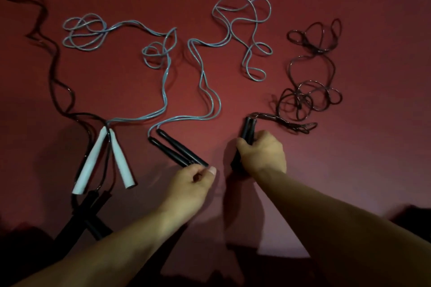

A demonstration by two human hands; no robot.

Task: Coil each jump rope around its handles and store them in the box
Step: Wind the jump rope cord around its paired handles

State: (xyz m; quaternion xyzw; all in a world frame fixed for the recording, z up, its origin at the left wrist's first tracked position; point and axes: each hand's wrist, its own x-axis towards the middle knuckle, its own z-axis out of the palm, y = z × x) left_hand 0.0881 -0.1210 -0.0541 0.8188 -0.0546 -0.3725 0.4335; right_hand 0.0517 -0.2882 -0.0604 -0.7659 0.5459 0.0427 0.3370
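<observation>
Right now, in the head view, your right hand point(261, 151) grips the paired black handles point(247, 129) of the dark rope, holding them together and nearly upright in the picture, long axis running near to far. Its dark cord point(307, 98) leaves the far end of those handles and lies in loose loops to the far right, so any winding has to draw slack from that side. Your left hand point(194, 182) has its fingers curled, pinching at the near ends of a second pair of black handles point(177, 150), which slant far-left to near-right; their grey cord point(233, 30) trails away far. Further left lie white handles point(102, 158) with another grey cord, crossed over one more black-handled rope point(81, 216). All rest on a dark red surface point(373, 77) in dim light. No box is in view.
</observation>
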